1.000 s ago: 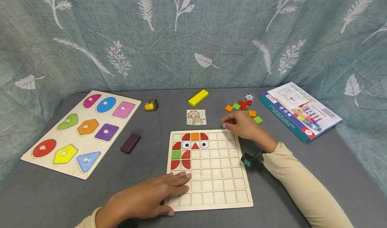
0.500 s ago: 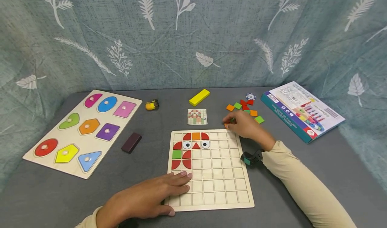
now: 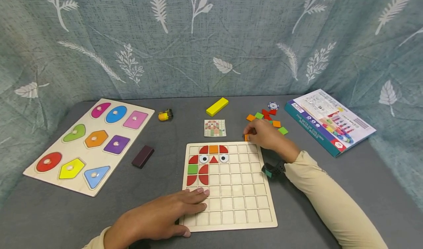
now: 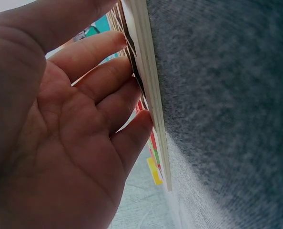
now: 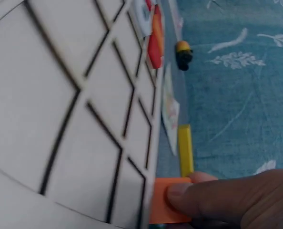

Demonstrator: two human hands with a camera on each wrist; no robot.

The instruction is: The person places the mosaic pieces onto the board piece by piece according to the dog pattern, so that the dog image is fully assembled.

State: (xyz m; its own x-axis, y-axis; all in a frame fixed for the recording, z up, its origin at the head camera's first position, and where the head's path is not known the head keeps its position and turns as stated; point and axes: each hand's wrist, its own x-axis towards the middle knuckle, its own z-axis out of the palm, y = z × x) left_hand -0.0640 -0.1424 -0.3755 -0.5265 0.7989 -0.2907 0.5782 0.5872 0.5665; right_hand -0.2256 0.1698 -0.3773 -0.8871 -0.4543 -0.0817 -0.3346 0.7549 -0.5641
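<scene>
Wooden grid board (image 3: 231, 190): pressed flat by the spread left hand (image 3: 158, 217) on the grey desk (image 3: 330, 161).
Right hand (image 3: 267, 137): pinched on the tile.
Orange tile (image 5: 165, 207): beside the board's far edge; judged light, stiff, best held by its edges.

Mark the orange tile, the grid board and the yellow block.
orange tile (image 5: 163, 207), right wrist view, its flat face beside the fingertip
grid board (image 3: 238, 205), head view, a bare square
yellow block (image 3: 217, 106), head view, middle of its top

Hands: you have two, left hand (image 3: 158, 217), right hand (image 3: 269, 137)
Puzzle boards: two
Rectangular blocks: two
Boxes: one
Pattern cards: one
</scene>
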